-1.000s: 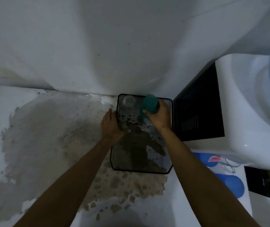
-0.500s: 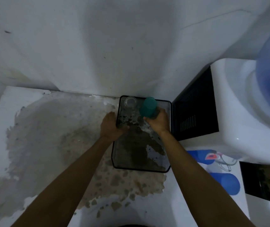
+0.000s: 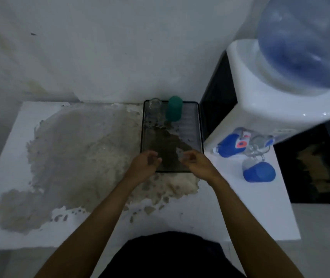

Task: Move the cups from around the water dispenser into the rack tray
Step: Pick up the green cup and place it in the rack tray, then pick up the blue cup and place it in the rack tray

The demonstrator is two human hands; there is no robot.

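Green cup (image 3: 174, 108) and glass cup (image 3: 154, 105) are stood close together in the rack tray (image 3: 201, 135); one could be knocked over. Both hands (image 3: 144, 165) (image 3: 196, 162) are held empty, fingers loosely apart.

two cups (image 3: 173, 109) in tray (image 3: 199, 137), dispenser (image 3: 260, 93) right

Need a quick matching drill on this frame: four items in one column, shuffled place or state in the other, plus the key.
Items:
1. green cup
2. glass
3. blue cup
4. right hand

Places or states:
A. lying on the table in front of the dispenser
B. open and empty, at the tray's near right corner
C. back left corner of the tray
D. standing in the tray, right of the glass

Pairs: 1-D, 2-C, 3-A, 4-B
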